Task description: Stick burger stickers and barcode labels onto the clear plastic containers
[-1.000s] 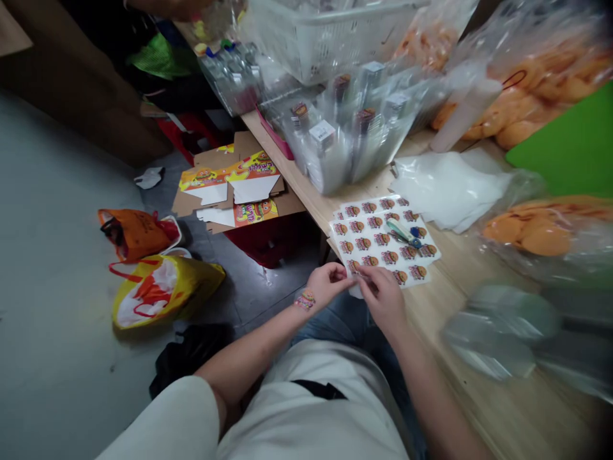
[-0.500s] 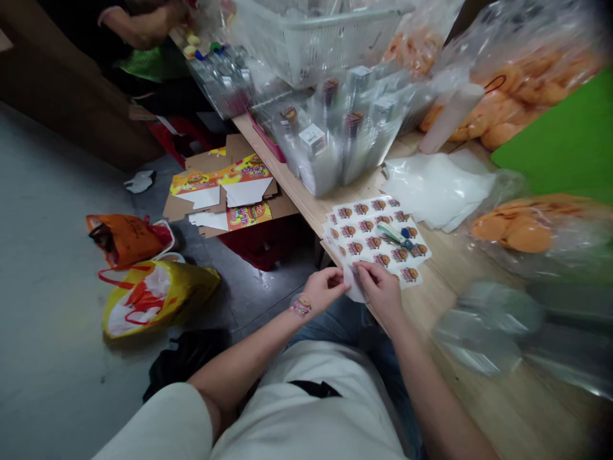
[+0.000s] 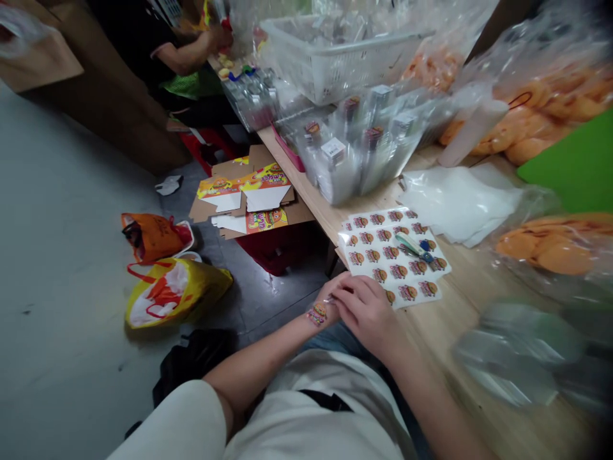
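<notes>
A clear sticker (image 3: 317, 314) with a burger picture lies on my left wrist. Over that wrist, my right hand (image 3: 366, 310) is closed in a pinch, its fingertips at the sticker's upper edge, where clear film glints. My left hand (image 3: 339, 281) is mostly covered by the right one, so its fingers are hidden. Just beyond both hands, printed sheets of burger stickers (image 3: 383, 255) lie on the table. A small tool with a pale green strap and blue end (image 3: 414, 247) rests on the sheets.
Packed clear bags (image 3: 354, 153) stand by a white basket (image 3: 345, 61). White plastic sheets (image 3: 460, 198), bagged orange discs (image 3: 550, 246) and clear discs (image 3: 512, 351) lie rightward. Printed cardboard (image 3: 249, 191) and a yellow bag (image 3: 191, 297) are leftward. Another person's arm (image 3: 191, 54) shows at the back.
My right hand has moved left, from the white paper piece both hands held to my left wrist. That paper is out of sight now. The whole view has shifted slightly.
</notes>
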The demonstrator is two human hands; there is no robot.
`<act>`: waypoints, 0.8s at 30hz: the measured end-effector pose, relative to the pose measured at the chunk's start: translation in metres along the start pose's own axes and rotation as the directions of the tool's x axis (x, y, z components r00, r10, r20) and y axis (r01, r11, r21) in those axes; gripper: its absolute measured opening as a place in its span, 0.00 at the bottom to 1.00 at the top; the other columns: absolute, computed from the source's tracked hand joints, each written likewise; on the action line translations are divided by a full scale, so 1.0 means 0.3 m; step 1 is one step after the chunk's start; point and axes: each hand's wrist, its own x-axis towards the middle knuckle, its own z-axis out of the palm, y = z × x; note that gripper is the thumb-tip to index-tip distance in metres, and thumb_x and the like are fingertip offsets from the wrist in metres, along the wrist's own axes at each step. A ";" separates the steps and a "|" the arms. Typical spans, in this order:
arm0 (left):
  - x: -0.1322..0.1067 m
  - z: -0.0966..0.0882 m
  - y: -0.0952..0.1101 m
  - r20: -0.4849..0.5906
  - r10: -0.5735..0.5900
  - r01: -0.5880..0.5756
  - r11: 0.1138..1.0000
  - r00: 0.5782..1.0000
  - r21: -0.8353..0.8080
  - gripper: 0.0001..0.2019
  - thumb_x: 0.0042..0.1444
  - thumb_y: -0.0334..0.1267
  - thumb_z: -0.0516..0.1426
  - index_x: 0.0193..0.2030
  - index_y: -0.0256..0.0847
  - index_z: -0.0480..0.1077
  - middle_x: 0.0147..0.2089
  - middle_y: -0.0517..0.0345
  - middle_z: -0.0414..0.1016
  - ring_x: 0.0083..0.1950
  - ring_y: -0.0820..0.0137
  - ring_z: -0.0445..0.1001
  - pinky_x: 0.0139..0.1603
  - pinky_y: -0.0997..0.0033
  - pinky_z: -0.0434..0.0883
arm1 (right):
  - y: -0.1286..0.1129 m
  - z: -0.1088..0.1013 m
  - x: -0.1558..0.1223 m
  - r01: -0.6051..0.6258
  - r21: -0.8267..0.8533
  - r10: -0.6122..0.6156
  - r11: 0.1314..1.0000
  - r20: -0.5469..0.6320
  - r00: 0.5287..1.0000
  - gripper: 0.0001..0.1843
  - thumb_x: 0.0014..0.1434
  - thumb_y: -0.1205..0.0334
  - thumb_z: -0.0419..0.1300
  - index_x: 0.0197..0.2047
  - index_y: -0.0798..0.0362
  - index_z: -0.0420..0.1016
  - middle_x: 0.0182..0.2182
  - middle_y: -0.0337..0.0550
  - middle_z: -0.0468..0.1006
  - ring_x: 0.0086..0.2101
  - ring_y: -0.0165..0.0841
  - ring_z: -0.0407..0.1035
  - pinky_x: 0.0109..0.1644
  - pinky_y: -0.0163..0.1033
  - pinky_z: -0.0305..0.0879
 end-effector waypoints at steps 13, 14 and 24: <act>-0.014 0.002 -0.026 0.149 0.073 -0.059 0.994 0.986 -0.093 0.14 0.49 0.35 0.56 0.43 0.37 0.66 0.34 0.60 0.69 0.33 0.74 0.65 0.32 0.77 0.64 | 0.058 -0.065 -0.090 -0.205 0.167 0.214 0.964 -0.037 0.976 0.11 0.58 0.64 0.54 0.45 0.51 0.71 0.40 0.46 0.73 0.43 0.36 0.65 0.48 0.46 0.63; -0.016 0.004 -0.027 0.144 0.057 -0.042 0.993 0.988 -0.108 0.15 0.49 0.36 0.57 0.45 0.37 0.66 0.35 0.60 0.69 0.33 0.73 0.66 0.33 0.76 0.65 | 0.081 -0.052 -0.096 -0.247 0.135 0.259 0.960 -0.077 0.963 0.11 0.58 0.65 0.53 0.43 0.51 0.71 0.39 0.46 0.73 0.42 0.36 0.66 0.47 0.46 0.63; 0.070 -0.010 -0.024 0.067 -0.127 0.144 0.894 0.990 -0.424 0.16 0.44 0.40 0.62 0.38 0.34 0.68 0.37 0.51 0.74 0.36 0.70 0.72 0.38 0.71 0.70 | 0.202 0.044 -0.127 -0.330 -0.002 0.324 0.944 -0.188 0.927 0.12 0.58 0.64 0.53 0.45 0.53 0.72 0.42 0.48 0.73 0.44 0.38 0.64 0.50 0.47 0.62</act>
